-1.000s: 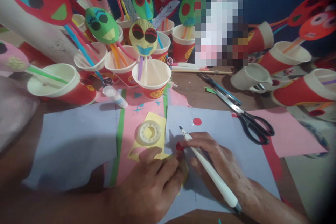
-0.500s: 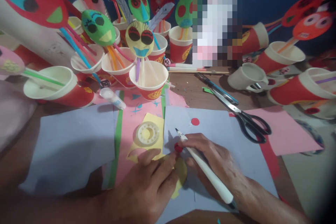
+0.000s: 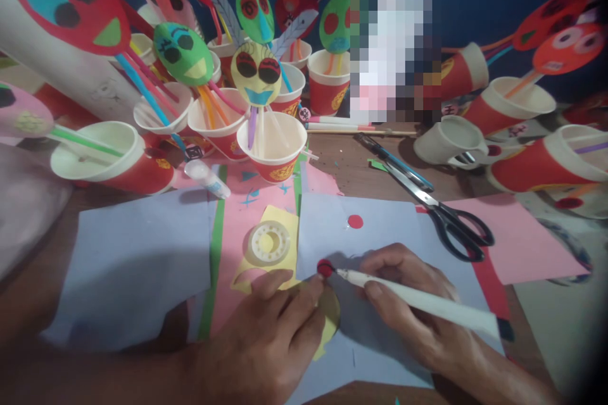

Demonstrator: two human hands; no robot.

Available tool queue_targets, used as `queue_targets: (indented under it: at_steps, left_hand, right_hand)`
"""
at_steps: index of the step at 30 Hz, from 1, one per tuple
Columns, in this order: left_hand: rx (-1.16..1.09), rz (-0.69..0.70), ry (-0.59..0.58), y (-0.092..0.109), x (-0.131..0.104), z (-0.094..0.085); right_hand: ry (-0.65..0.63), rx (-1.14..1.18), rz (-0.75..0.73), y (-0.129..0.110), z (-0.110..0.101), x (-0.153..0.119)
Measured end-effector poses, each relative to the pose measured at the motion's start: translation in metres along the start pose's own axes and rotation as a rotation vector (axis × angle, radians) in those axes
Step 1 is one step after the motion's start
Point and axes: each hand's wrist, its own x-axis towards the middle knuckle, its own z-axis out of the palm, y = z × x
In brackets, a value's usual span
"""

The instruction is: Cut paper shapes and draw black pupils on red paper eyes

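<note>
My right hand [image 3: 418,310] is closed around a white marker pen [image 3: 418,297], its tip pointing left. That tip touches a small red paper circle [image 3: 324,267] marked with a dark line. My left hand [image 3: 273,323] has its fingertips on the lower edge of this circle, holding it against the paper. Beneath the left fingers lies a yellow paper piece [image 3: 331,311], partly covered. A second red paper circle [image 3: 355,221] rests on the pale blue sheet [image 3: 389,215] farther back. A tape roll [image 3: 269,242] sits on yellow paper just beyond my left hand.
Black-handled scissors [image 3: 458,228] and a blue pen [image 3: 408,168] lie right of centre. A glue stick [image 3: 208,178] is at the left. Red-and-white paper cups [image 3: 272,149] with paper faces on straws line the back. A white mug [image 3: 449,141] stands there too. Pink paper [image 3: 527,237] lies right.
My right hand has swung the marker flatter, and its tip has come down onto the red circle. My left hand stays at the circle's edge. The view has shifted slightly.
</note>
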Motion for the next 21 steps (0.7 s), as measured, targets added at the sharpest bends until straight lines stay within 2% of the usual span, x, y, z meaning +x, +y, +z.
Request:
queue_targets:
  at_steps: [6, 13, 21]
  left_hand:
    - [0.009, 0.014, 0.043, -0.0018, 0.0009, -0.001]
    - [-0.016, -0.007, -0.007, -0.0004, -0.001, -0.0009]
    - [-0.017, -0.012, 0.057, -0.0013, -0.0014, 0.005]
  right_hand:
    - [0.034, -0.148, -0.114, -0.0007, 0.0029, 0.0015]
    - [0.037, -0.165, -0.125, -0.0003, 0.0026, 0.0042]
    - [0.048, -0.135, -0.109, -0.0006, 0.0035, 0.0043]
